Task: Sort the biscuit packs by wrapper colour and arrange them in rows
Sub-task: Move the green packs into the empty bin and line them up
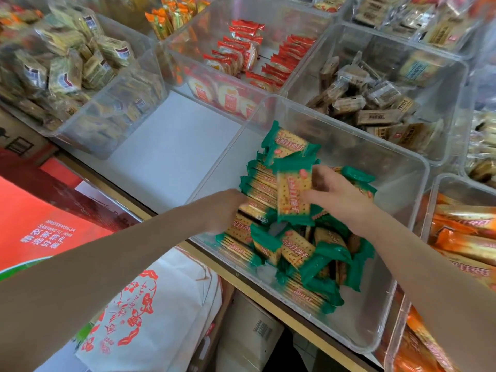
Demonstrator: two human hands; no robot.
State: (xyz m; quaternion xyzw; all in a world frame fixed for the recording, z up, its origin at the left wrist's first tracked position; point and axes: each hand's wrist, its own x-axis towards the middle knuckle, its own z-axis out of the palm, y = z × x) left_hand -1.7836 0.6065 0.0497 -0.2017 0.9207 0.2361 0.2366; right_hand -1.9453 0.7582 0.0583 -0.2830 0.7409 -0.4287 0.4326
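- Your right hand [338, 194] pinches one green pack [294, 194], thumb on its right edge, fingers behind; it's held upright above the pile in the near clear bin [397, 304].
- Your left hand [225, 210] is pressed against the stood-up row of green packs [257, 183] at the bin's left side; fingers are hidden behind the packs, so can't tell how they lie.
- Step in hand, as I read it: adding the held pack to that row. Keep the left hand bracing the row so it doesn't topple, slide the pack in edge-first w/ label facing same way as the rest, then let go.
- Watch the loose pile [308, 259] below: it's jumbled and leans every way; take top packs first.
- Near bin: green packs only, some rowed at left, most loose.
- Bin at right [440, 181]: orange packs [464, 237].
- Back centre bin [209, 30]: red packs [241, 52], partly in rows.
- Back right bin [308, 73]: brown packs [375, 116], loose.
- Back left bin [150, 41]: olive packs [67, 65], heaped.
- Below the shelf: white bag [161, 304] w/ red print, red box [40, 229].
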